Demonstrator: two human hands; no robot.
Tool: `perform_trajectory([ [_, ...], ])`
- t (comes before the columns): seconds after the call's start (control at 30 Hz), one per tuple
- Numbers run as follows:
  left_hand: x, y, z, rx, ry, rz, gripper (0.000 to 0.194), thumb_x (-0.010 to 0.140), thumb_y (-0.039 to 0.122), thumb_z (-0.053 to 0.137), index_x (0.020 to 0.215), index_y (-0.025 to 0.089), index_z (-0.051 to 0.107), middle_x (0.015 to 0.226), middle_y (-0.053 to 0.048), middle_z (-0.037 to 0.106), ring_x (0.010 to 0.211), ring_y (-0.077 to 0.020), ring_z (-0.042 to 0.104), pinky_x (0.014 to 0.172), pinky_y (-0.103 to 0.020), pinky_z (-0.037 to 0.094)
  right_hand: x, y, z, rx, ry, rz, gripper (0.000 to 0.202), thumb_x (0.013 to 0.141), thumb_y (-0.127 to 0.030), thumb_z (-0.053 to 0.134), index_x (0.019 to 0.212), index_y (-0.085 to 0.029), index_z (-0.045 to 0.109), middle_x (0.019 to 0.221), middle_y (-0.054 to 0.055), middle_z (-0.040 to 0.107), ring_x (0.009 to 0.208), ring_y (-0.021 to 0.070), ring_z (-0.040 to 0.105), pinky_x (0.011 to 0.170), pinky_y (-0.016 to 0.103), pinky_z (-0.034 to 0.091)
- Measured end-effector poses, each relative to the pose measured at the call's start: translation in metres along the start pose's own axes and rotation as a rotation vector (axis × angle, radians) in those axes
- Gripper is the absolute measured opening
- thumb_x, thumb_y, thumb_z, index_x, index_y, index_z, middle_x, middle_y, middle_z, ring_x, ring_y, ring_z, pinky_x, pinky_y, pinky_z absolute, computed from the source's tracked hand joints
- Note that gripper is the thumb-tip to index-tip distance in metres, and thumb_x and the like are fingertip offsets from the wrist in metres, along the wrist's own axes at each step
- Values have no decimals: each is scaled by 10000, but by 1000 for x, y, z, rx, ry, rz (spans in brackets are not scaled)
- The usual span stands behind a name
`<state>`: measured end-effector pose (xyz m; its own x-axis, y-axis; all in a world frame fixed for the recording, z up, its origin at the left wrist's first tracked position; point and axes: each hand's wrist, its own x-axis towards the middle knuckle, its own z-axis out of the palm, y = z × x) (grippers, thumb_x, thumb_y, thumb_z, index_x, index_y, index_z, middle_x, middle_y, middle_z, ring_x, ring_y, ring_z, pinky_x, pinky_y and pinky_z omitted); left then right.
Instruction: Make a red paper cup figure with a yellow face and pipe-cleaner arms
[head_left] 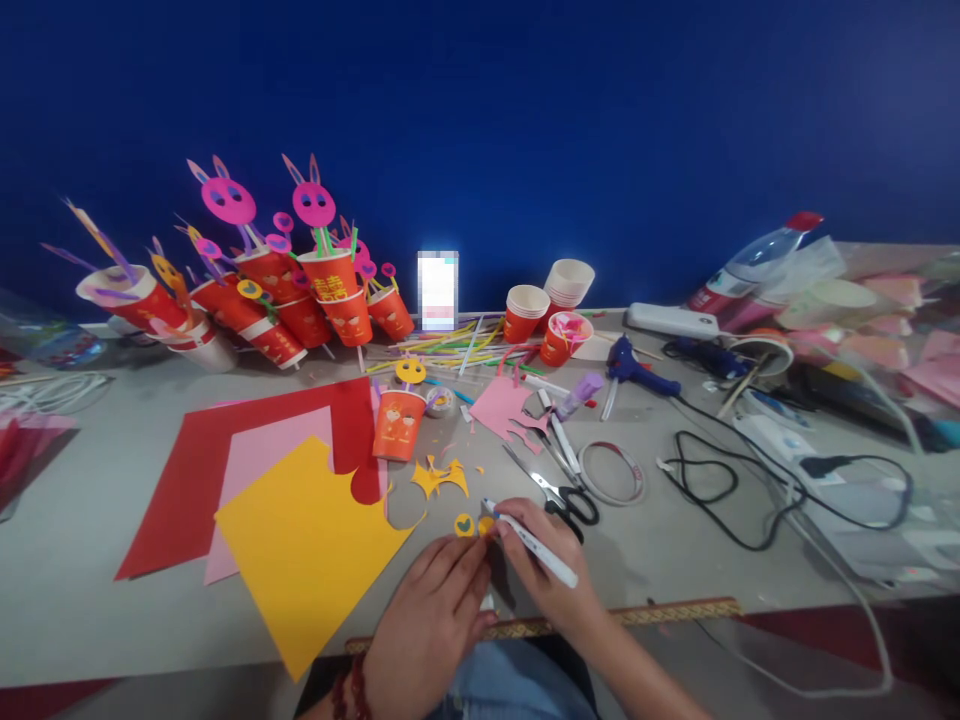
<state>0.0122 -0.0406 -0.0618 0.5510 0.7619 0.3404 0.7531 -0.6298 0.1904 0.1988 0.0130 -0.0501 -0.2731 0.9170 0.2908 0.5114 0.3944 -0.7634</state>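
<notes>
My right hand grips a white marker, its tip pointing to the upper left. Under that tip lies a small yellow paper circle on the table. My left hand rests flat with its fingers stretched towards this circle, the fingertips close to or touching its edge. Just left of it, a second yellow circle bears a dark green heart-like mark. Yellow paper scraps lie a little farther off. Beyond them stands a red paper cup topped with a yellow paper face.
Yellow, pink and red paper sheets overlap at left. Black-handled scissors and a tape roll lie right of my hands. Decorated cups and straws line the back. A blue glue gun trails a black cord.
</notes>
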Motion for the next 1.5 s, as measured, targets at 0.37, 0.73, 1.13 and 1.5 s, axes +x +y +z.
perform_trajectory([
  [0.37, 2, 0, -4, 24, -48, 19, 368, 1000, 379, 511, 1267, 148, 617, 1346, -54, 665, 1173, -226, 613, 1028, -404, 461, -1, 2, -5, 149, -10, 114, 128, 933, -252, 484, 873, -212, 590, 623, -13, 612, 534, 155, 572, 500, 240, 445],
  [0.73, 0, 0, -3, 11, -45, 21, 344, 997, 356, 515, 1248, 150, 628, 1334, -82, 664, 1199, -229, 589, 1042, -406, 451, -1, 7, 2, 124, -38, 126, 150, 891, -243, 496, 778, -205, 587, 624, -13, 605, 554, 146, 555, 548, 242, 437],
  [1.13, 0, 1, -1, 4, -56, -4, 354, 993, 369, 519, 1262, 164, 622, 1326, -68, 672, 1188, -232, 604, 1040, -407, 461, 0, 8, 3, 94, -47, 120, 158, 905, -246, 483, 784, -212, 579, 640, -10, 615, 566, 147, 567, 560, 240, 440],
  [1.5, -2, 0, 1, 7, -54, 2, 349, 993, 371, 521, 1250, 160, 628, 1343, -68, 663, 1198, -233, 603, 1046, -412, 462, 0, 7, 2, 76, -22, 92, 171, 883, -227, 482, 726, -217, 549, 577, -37, 534, 516, 131, 494, 520, 231, 394],
])
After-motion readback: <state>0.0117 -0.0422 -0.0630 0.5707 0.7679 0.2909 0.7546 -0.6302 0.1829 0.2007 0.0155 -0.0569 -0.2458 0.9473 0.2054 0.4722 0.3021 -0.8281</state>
